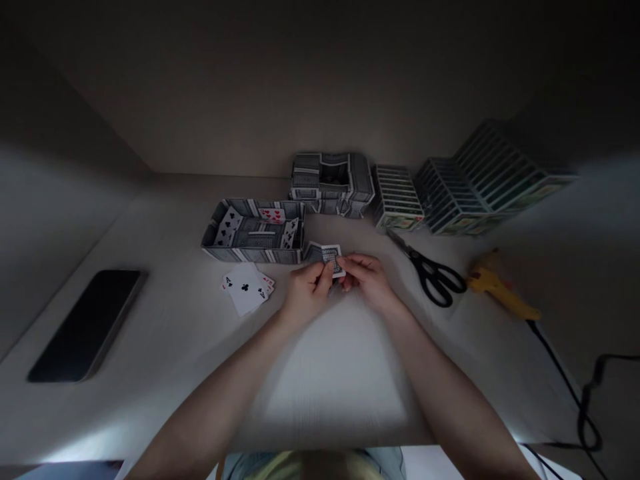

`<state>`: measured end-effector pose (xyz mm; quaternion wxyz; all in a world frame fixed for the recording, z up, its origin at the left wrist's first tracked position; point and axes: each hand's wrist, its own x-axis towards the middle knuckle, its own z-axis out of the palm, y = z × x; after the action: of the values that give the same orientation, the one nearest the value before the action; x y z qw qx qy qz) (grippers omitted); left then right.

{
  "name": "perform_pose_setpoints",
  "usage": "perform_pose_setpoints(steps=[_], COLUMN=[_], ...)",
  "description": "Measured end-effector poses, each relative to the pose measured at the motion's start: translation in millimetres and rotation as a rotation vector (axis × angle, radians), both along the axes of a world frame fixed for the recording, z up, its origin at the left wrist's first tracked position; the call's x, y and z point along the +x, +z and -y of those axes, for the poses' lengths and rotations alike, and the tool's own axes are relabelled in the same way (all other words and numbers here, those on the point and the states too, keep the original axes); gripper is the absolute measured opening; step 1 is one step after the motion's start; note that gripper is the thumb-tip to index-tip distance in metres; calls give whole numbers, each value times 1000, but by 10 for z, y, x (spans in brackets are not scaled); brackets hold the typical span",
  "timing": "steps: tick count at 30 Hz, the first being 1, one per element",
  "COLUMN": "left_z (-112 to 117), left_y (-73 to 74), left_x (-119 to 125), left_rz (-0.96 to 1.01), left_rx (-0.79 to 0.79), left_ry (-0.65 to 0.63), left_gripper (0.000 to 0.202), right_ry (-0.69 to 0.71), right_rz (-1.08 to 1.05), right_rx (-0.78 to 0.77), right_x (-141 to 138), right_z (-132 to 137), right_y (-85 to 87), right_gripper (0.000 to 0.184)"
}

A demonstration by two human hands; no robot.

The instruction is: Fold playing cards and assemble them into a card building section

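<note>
Between my two hands is a playing card (331,255) with its grey patterned back showing; it looks bent or folded. My left hand (310,283) pinches its near left side with the thumb on top. On the right edge, the thumb and fingers of my right hand (366,275) close on the same card. Left of my hands, a small pile of playing cards (245,293) lies face up, with the ace of clubs on top. Just behind that pile sits an open box made of cards (250,256), with some card faces showing inside.
At the back stands a card-built structure (357,177) with an opening. Boxes of stacked decks (399,193) stand right of it, with larger ones (455,197) beyond. Black scissors (435,273) and a yellow glue gun (505,293) with cord lie right; a phone (87,327) lies left.
</note>
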<state>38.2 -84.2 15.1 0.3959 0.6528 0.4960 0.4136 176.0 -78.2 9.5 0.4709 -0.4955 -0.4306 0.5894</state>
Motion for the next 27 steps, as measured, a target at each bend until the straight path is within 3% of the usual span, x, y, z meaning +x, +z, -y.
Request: perform_pose_setpoints(steps=[5,12,27], left_z=[-1,-58,-100], left_y=[1,-59,-142], left_x=[-3,-28,-43], left_rz=[73,11,59], left_rx=[-113,20,-117], left_ry=[-31,-48,-75], left_gripper=[39,38,39], right_ry=[-3,-24,-49], right_rz=[-10,-28,-45], right_rx=[17,42,2], right_x=[5,13,-4], right_z=[-7,-31,-33], right_y=[-6,-60,-13], right_gripper=[27,28,25])
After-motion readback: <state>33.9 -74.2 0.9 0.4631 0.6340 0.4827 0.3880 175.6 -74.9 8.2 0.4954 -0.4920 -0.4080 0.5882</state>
